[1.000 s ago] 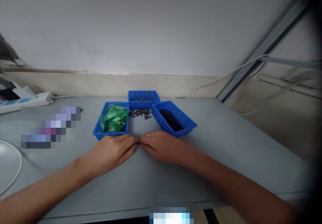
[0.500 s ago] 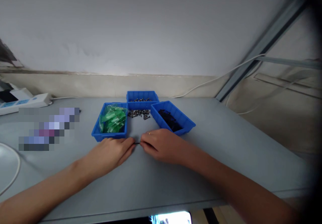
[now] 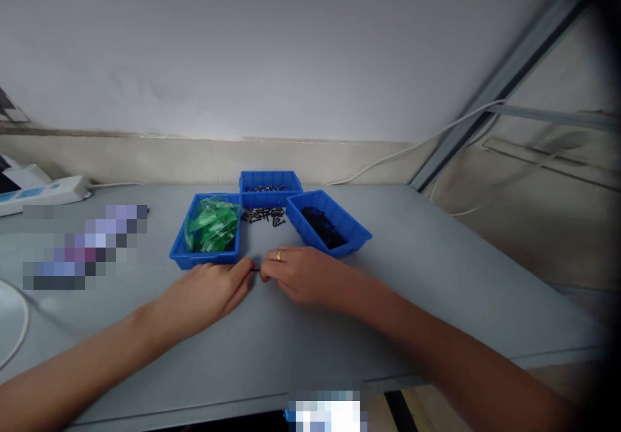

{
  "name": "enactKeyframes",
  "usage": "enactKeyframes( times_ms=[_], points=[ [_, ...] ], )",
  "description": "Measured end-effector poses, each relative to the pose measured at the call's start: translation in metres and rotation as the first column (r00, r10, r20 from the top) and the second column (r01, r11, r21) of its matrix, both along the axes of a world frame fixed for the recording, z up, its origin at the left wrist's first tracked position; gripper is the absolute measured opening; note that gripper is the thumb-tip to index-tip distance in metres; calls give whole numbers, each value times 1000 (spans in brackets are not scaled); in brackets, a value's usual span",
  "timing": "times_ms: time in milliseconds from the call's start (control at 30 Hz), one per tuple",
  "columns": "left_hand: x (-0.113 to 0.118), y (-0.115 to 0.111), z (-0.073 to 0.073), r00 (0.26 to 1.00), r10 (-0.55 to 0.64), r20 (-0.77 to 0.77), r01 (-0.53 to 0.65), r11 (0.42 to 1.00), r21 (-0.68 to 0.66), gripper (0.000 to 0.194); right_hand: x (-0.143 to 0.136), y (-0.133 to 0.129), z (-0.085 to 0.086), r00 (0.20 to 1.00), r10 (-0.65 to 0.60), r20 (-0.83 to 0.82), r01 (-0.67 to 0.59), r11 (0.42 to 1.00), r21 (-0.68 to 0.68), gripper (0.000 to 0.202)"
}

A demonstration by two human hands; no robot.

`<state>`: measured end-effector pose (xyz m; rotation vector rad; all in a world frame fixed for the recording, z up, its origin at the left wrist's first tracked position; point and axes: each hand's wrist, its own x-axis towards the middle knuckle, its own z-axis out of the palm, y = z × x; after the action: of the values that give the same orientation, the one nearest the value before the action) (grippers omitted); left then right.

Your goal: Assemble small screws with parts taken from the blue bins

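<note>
A thin dark piece (image 3: pixel 257 270) spans the small gap between my two hands, just above the grey table. My left hand (image 3: pixel 213 290) pinches its left end, close to the front of a blue bin (image 3: pixel 206 261) holding green plastic bags (image 3: pixel 213 225). Opposite, my right hand (image 3: pixel 303 275), with a ring on one finger, has its fingers closed on the right end. Behind it a second blue bin (image 3: pixel 356 241) contains black parts (image 3: pixel 323 227). Loose screws (image 3: pixel 264 215) lie on the table in front of a third blue bin (image 3: pixel 270 180) with more small metal pieces inside.
A white power strip (image 3: pixel 53 194) is at the far left, with a blurred-out object (image 3: pixel 92 244) and a white cable (image 3: pixel 24 322) nearer. The wall (image 3: pixel 291 63) rises behind the table (image 3: pixel 412 244). A metal frame (image 3: pixel 451 141) stands at the right.
The whole view has shifted slightly, so bins and hands appear a little further left and up. The fingers of my right hand have curled a bit differently, showing the ring more clearly.
</note>
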<state>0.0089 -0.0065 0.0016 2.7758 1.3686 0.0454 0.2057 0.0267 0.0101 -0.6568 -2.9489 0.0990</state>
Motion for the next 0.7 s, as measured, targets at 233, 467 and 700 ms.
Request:
enactKeyframes(
  times_ms=[233,467,700],
  points=[
    [-1,0,4,997,-24,73,18,997,72,28,19,11,26,942,-302,-148,322,937,135,23],
    [-4,1,1,991,-126,36,124,990,60,24,55,40,38,815,-542,-202,577,790,208,42],
    [-3,0,5,975,-218,46,216,975,48,20,-14,24,14,948,-284,145,200,883,425,18]
  ],
)
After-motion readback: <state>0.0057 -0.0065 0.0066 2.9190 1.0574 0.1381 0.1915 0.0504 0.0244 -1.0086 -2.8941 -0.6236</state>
